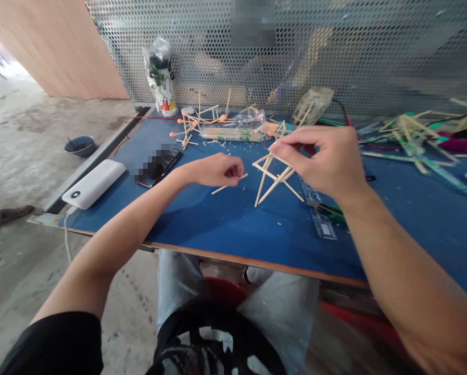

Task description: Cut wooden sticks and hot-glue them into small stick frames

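My left hand (221, 170) is closed just above the blue table, its fingertips pinched at a thin wooden stick (219, 190). To its right, my right hand (323, 153) grips the upper part of a small wooden stick frame (274, 183) between thumb and fingers. The frame is made of several sticks joined at angles, with splayed legs reaching down toward the tabletop. Part of its top is hidden behind my right fingers. A clear plastic ruler (323, 221) lies on the table below my right hand.
Behind my hands lie stick pieces with orange ends (190, 125) and a clear-wrapped stick pack (233, 133). A phone (163, 165) and white power bank (96, 182) sit left. More sticks (413, 138) pile up right. A perforated metal panel (202, 52) closes off the back.
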The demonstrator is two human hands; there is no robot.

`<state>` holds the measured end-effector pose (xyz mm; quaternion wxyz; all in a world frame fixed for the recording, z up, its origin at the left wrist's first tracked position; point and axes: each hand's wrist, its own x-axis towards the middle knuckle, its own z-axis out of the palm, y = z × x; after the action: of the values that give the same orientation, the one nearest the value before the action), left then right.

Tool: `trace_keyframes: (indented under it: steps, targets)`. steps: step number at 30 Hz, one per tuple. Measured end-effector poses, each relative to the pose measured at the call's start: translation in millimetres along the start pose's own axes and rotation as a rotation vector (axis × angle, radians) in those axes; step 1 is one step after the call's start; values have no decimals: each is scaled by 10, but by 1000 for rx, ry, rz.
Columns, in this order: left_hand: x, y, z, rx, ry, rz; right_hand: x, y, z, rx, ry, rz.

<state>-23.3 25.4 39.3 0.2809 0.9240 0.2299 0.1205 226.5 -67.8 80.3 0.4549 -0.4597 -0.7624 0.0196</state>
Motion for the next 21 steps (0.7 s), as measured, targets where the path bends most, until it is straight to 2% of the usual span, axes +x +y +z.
trace_keyframes:
  steps: [4,8,11,14,16,18,21]
  targets:
    - [13,-125,-29,-303,116,-48,-4,-8,-10,-5,-15,17]
    - [47,-252,-16,-341,163,-62,-8,1,-14,-9,-21,23]
    - [40,-357,-84,-129,152,-30,-5,8,-13,-19,-15,-3]
    - [-16,-437,-203,246,44,39,2,12,-8,-49,-14,-36]
    - [-58,-439,-246,427,34,27,6,16,-5,-62,-7,-51]
    - [-77,-388,-219,482,4,33,8,20,-4,-67,3,-53]
    - [-28,-257,-50,436,-76,94,8,20,-8,-70,-8,-52]
